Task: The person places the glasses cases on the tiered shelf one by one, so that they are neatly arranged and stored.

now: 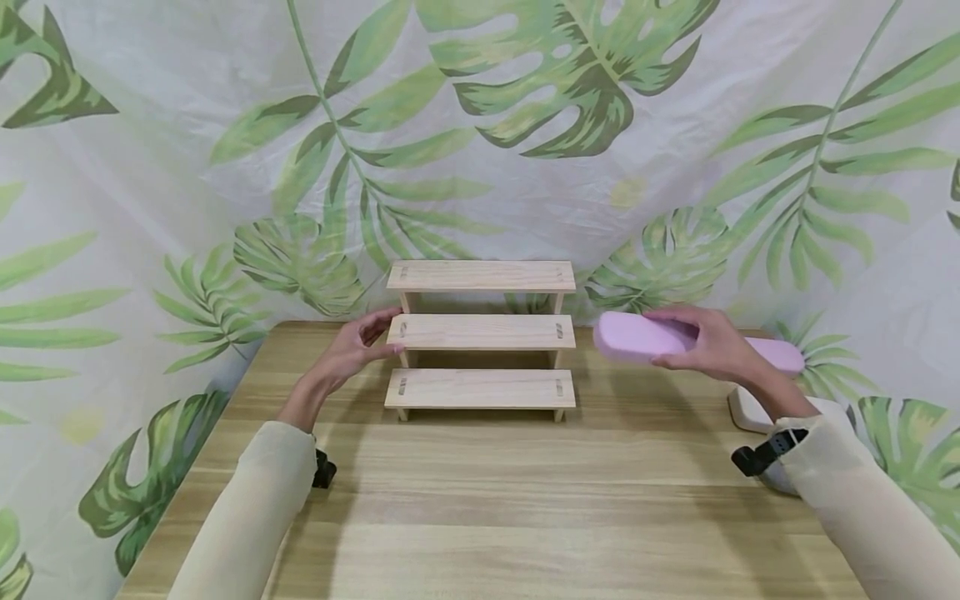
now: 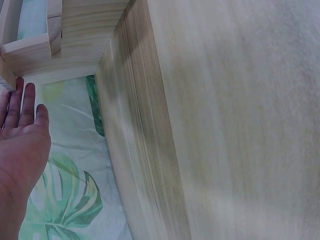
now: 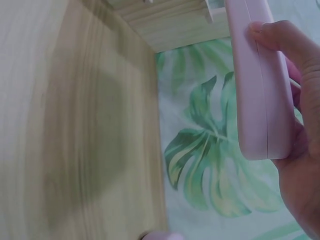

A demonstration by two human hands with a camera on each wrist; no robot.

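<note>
Wooden table (image 1: pixel 525 508), leafy backdrop (image 1: pixel 525 208): right hand (image 1: pixel 711 340) grips case (image 1: pixel 637 333), left hand (image 1: pixel 355 343), spread, touches shelf (image 1: pixel 480 332).

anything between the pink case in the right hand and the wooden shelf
Nothing visible: the head view shows an open gap between the pink case in the right hand and the wooden shelf. The left hand is at its left end, not between them.

- Your left hand (image 1: pixel 356 346): at left end of three-tier wooden stand (image 1: pixel 480 332), middle-tier height, thumb and fingers spread apart.
- Your right hand (image 1: pixel 705 340): grips pink oblong case (image 1: pixel 637 335), held over wood-grain tabletop (image 1: pixel 540 500), right of stand.
- Pink rounded object (image 1: pixel 782 356) past your right wrist, near white object (image 1: pixel 745 410).
- Black strap (image 1: pixel 780 447) at that wrist.
- Leaf-print cloth (image 1: pixel 525 200) behind stand.
</note>
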